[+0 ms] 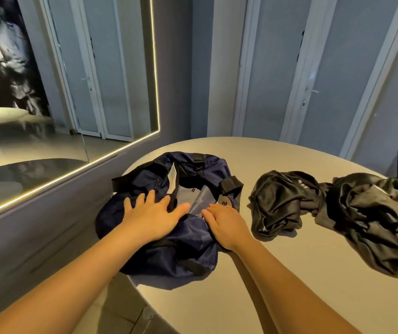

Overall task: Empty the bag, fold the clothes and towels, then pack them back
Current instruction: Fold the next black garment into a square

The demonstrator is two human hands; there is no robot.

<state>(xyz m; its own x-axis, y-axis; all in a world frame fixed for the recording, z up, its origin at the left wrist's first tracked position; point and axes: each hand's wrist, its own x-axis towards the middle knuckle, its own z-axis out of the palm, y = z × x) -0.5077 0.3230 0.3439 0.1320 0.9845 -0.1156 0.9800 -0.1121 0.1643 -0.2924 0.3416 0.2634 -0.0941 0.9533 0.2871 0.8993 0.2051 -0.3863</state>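
Note:
A navy blue bag (pixel 193 251) with black straps lies open at the left edge of the round table (pixel 289 285). A grey garment (pixel 199 198) shows inside its opening. My left hand (pixel 153 214) lies flat on the bag's left flap, fingers spread. My right hand (pixel 224 222) rests at the right rim of the opening, its fingertips curling over the edge onto the grey cloth. Two crumpled black garments lie on the table to the right: one (pixel 282 203) close to the bag, the other (pixel 373 220) at the far right.
A large mirror (pixel 60 92) with a lit border fills the wall at left. Pale closed doors (pixel 313 68) stand behind the table. The floor (pixel 120 309) shows below the table's left edge, where the bag overhangs slightly.

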